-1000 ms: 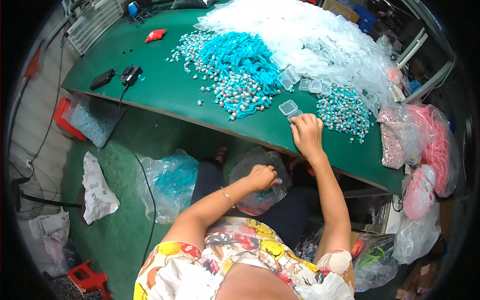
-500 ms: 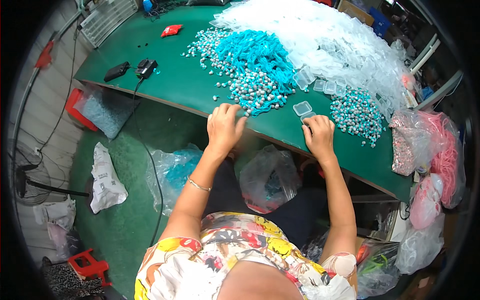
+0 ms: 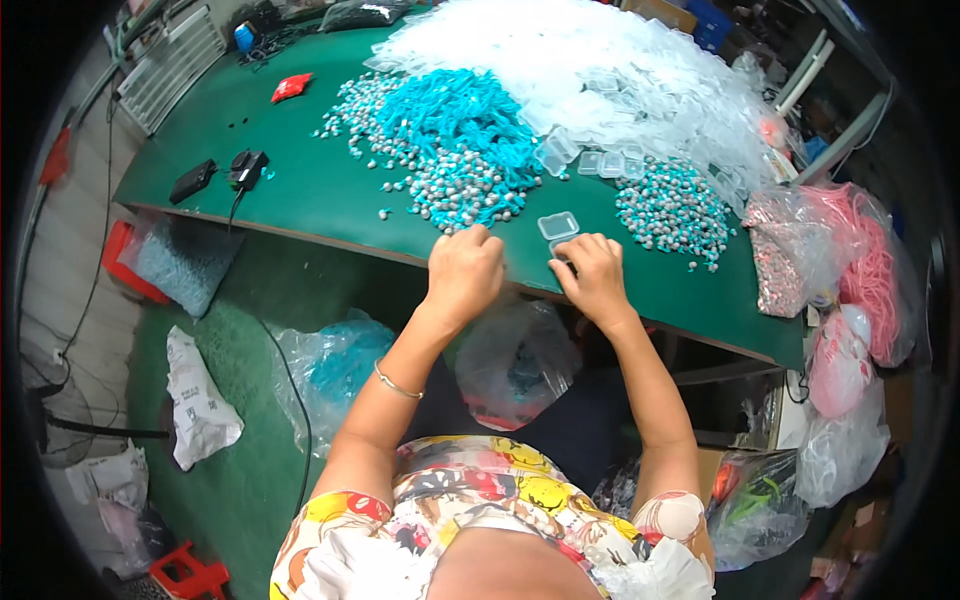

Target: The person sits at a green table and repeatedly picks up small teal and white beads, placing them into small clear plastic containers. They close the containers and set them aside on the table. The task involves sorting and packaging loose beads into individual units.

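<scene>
My left hand (image 3: 465, 272) rests knuckles-up on the green table (image 3: 330, 195), its curled fingertips at the near edge of a heap of teal cords with silver beads (image 3: 455, 140). Whatever lies under the fingers is hidden. My right hand (image 3: 597, 277) is beside it at the table's front edge, fingers bent over something small that I cannot make out. A small clear plastic box (image 3: 558, 225) lies open just beyond both hands. A second, smaller heap of beaded pieces (image 3: 675, 205) sits to the right.
A big mound of clear plastic boxes (image 3: 610, 70) fills the table's far side. Black gadgets with a cable (image 3: 235, 170) lie at the left. Plastic bags hang below the table (image 3: 515, 360), and pink-filled bags (image 3: 860, 260) crowd the right end.
My left hand rose from the bag under the table to the table's front edge, then to the bead heap. My right hand stayed by the clear box.
</scene>
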A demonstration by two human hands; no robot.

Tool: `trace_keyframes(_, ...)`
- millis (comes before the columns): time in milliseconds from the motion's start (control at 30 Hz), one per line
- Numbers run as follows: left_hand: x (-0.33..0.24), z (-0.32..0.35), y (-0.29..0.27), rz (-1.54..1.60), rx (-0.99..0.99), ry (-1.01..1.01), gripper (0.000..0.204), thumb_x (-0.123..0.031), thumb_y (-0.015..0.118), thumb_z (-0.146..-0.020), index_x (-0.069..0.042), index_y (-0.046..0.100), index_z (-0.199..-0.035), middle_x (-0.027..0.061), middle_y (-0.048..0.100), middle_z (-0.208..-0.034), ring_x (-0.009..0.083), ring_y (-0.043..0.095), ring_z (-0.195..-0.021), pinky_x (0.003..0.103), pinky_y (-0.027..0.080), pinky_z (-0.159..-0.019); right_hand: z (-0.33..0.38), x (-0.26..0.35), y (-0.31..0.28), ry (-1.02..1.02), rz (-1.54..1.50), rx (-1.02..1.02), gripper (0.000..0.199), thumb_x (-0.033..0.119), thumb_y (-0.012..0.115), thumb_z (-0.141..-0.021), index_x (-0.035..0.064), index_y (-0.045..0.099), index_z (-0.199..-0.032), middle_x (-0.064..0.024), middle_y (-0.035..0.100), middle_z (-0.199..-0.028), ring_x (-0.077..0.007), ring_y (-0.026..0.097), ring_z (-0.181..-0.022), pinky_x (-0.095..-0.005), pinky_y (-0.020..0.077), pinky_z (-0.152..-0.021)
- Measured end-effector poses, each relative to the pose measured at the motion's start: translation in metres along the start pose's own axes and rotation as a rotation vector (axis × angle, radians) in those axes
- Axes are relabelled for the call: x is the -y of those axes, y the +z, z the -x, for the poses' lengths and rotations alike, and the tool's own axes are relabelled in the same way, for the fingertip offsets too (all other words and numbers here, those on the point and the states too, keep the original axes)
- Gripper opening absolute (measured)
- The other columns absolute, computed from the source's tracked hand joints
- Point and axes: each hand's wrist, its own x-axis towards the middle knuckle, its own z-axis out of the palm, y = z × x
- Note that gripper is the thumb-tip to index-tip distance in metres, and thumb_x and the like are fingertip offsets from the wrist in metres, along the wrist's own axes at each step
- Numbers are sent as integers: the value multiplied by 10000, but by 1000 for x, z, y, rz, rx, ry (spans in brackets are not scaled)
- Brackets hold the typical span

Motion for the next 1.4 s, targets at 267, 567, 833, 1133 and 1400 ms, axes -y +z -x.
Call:
trace_keyframes(267, -7, -4, 30, 111, 32, -57, 89, -105, 683, -801, -69, 682, -883, 101, 604, -828, 315, 630, -790, 438, 493, -677, -24, -87, -23, 262, 337, -122, 108, 184, 705, -823, 155, 717, -926, -38, 662, -907, -262, 599, -935, -454, 376, -840)
trace_keyframes(567, -12, 1, 32, 273, 18, -178, 84, -99, 666, -823, -78, 709, -891, 122, 623, -835, 340, 640, -817, 449, 511, -704, -57, -100, -5, 276, 607, 89, 131, 212, 765, -742, 93, 735, -787, -82, 664, -905, -300, 577, -992, -512, 335, -912)
trace_keyframes(833, -13, 4, 32, 290, 45, -190, 124, -87, 699, -818, -75, 704, -942, 109, 639, -876, 323, 646, -832, 424, 518, -717, -44, -85, -18, 111, 402, 55, 60, 165, 730, -757, 124, 712, -796, -44, 663, -848, -256, 604, -899, -482, 351, -865)
trace_keyframes(1133, -24, -7, 43, 415, 18, -244, 104, -60, 671, -815, -34, 686, -915, 124, 649, -847, 291, 650, -748, 399, 519, -680, -15, -47, -35, -127, -147, 99, 103, 81, 721, -778, 104, 684, -871, -36, 684, -861, -207, 625, -865, -382, 393, -838)
trace_keyframes(1400, -36, -19, 57, 544, -8, -257, 107, -71, 667, -815, -30, 685, -912, 127, 653, -831, 270, 645, -700, 382, 514, -645, -8, -30, -22, -118, -326, 142, 125, 49, 706, -786, 85, 662, -897, -62, 666, -862, -265, 638, -848, -385, 467, -766)
